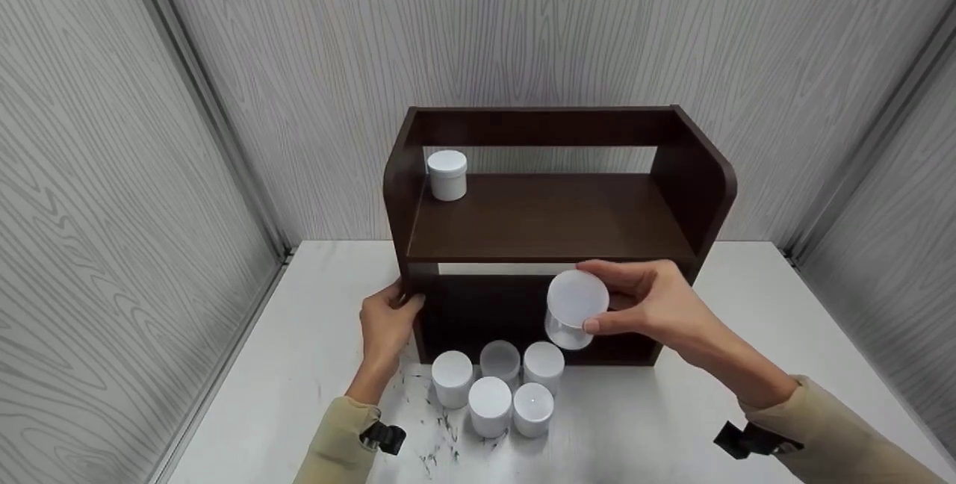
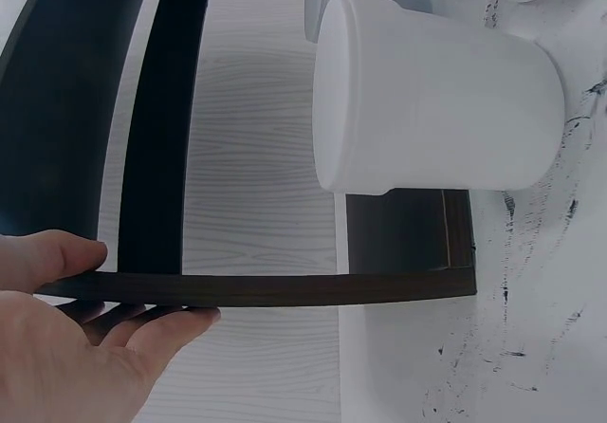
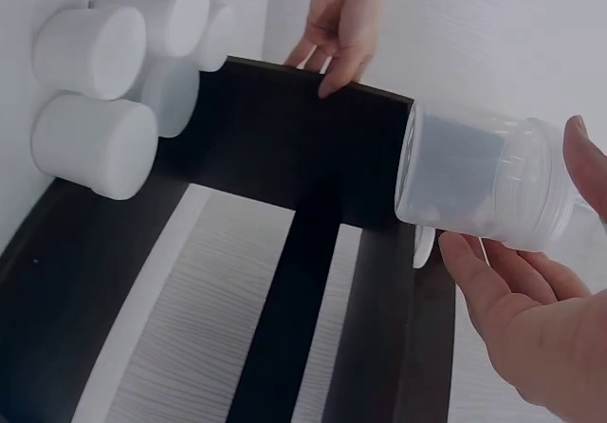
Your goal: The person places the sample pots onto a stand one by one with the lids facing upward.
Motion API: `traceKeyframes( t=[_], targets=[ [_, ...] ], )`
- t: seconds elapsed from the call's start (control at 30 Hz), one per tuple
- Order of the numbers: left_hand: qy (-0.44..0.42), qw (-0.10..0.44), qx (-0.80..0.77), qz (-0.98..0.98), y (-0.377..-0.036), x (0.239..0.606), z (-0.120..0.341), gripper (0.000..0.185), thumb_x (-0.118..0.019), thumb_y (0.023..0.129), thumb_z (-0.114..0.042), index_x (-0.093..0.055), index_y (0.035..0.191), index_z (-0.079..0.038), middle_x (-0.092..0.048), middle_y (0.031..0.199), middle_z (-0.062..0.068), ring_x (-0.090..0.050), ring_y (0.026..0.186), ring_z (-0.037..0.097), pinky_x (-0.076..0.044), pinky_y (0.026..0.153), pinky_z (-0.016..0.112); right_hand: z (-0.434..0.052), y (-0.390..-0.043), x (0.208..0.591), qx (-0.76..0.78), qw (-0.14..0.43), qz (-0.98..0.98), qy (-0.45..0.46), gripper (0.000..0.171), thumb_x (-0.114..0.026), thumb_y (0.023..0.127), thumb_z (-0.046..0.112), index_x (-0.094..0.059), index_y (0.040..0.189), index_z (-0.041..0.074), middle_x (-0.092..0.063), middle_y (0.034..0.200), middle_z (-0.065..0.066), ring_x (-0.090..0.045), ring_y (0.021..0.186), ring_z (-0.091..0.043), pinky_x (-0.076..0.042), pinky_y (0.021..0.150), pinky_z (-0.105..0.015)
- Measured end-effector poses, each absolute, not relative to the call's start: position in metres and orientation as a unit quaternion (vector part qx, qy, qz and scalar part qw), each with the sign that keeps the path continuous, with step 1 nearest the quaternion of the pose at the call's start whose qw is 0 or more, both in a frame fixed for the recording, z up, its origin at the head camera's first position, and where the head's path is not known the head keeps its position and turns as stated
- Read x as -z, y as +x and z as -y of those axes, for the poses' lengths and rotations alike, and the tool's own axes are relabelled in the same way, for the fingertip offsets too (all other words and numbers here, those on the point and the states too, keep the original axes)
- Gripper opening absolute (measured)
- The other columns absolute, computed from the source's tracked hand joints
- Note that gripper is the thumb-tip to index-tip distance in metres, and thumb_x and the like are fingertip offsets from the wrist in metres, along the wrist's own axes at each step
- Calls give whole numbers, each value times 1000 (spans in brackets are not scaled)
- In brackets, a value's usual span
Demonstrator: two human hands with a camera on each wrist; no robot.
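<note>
My right hand [image 1: 653, 305] pinches a clear plastic jar [image 1: 573, 312] with a whitish lid between thumb and fingers, held up in front of the lower opening of a dark brown two-tier shelf [image 1: 553, 215]. In the right wrist view the clear jar [image 3: 474, 172] overlaps the shelf. My left hand [image 1: 388, 323] grips the front edge of the shelf's left side panel, thumb inside and fingers outside, as the left wrist view shows. Several jars stand on the table before the shelf: opaque white ones [image 1: 490, 405] and a translucent one [image 1: 500, 361] behind.
A lidded white jar [image 1: 448, 176] stands at the left end of the upper shelf. Dark scuff marks run across the white table [image 1: 299, 372] left of the jars. Wood-grain panels [image 1: 523, 28] enclose the table at the back and both sides.
</note>
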State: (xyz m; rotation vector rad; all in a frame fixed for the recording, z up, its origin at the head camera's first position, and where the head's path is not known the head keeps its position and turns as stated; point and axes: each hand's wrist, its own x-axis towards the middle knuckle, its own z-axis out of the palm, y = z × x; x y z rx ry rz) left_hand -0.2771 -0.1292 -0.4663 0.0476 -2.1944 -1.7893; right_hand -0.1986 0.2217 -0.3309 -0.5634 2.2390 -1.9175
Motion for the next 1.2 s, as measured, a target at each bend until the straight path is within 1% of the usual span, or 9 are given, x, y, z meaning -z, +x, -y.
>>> traceKeyframes(
  t=[0.13,0.33,0.5,0.73,1.0,1.2],
  targets=[
    [21,153,622,768,-277,466,129,45,-68,98,-7,-61,139,11,-69,129,25,-69,118,35,-57,93,37,-215,-202,320,631,66,-749,-193,73,-91,76,-2,-59,142,-10,-71,129,-20,-73,111,-30,-59,92,-37],
    [21,152,622,768,-277,467,130,47,-68,98,-7,-59,140,11,-67,132,28,-67,121,36,-57,96,41,-204,-209,306,624,52,-753,-200,71,-92,74,-2,-64,139,-6,-71,130,-16,-73,111,-30,-58,93,-37],
    [23,156,622,767,-276,468,130,47,-69,97,-7,-60,140,11,-68,131,27,-68,120,36,-57,94,40,-195,-218,295,617,38,-759,-204,69,-94,72,-1,-68,137,-2,-75,124,-14,-74,110,-30,-58,93,-35],
    [14,161,624,765,-276,467,131,47,-68,97,-5,-59,139,13,-67,131,29,-67,121,38,-57,96,43,-181,-236,283,617,32,-759,-204,69,-94,73,1,-68,137,-2,-76,121,-13,-74,111,-28,-58,92,-35],
    [17,160,621,767,-278,467,131,47,-69,97,-5,-60,139,12,-67,132,28,-67,122,38,-57,95,40,-165,-262,274,604,27,-769,-208,68,-95,74,6,-69,137,0,-77,117,-14,-74,107,-24,-60,87,-32],
    [12,158,628,762,-278,466,130,48,-69,97,-6,-59,140,11,-66,133,28,-67,122,36,-57,94,37,-151,-282,270,602,22,-771,-205,67,-95,74,7,-70,136,1,-77,117,-12,-72,109,-22,-58,89,-31]
  ],
)
